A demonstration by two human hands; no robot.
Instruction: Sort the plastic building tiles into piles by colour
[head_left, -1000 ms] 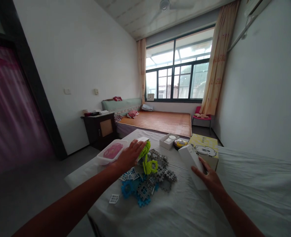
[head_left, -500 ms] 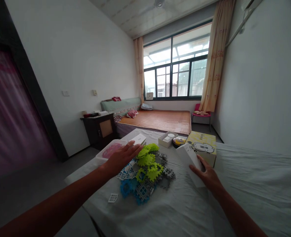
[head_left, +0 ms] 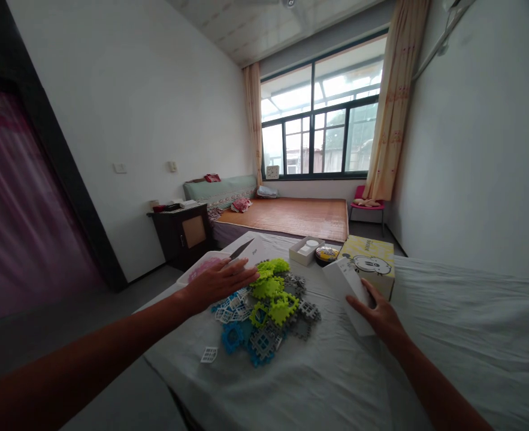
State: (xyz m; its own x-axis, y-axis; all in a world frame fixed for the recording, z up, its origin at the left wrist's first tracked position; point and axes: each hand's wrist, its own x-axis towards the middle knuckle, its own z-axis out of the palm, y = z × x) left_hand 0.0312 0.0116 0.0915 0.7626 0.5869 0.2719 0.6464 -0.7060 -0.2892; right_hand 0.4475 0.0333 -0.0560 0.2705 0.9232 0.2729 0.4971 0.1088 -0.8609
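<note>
My left hand (head_left: 221, 284) is left of the pile, fingers stretched together against a tilted white box (head_left: 254, 251); its thumb is hidden. One face of this box is dark. My right hand (head_left: 376, 308) grips a long white box (head_left: 345, 287) by its edge, thumb on the near side, above the sheet. Between the hands lies a heap of plastic interlocking pieces: lime-green ones (head_left: 271, 286) on top, grey ones (head_left: 265, 341), blue ones (head_left: 232, 337) and white lattice ones (head_left: 233, 308). A single white window-shaped piece (head_left: 209, 355) lies apart, nearer me.
Behind my left hand stands a translucent tub (head_left: 196, 269) with pink contents. An open white box (head_left: 304, 251), a round yellow-and-black tin (head_left: 327, 255) and a yellow cartoon-print box (head_left: 369, 263) stand at the back of the sheet-covered surface (head_left: 327, 383). Beyond is a bed (head_left: 291, 216).
The white box by my left hand has tilted up, showing a dark face. My left hand has shifted slightly with it. My right hand still grips the long white box.
</note>
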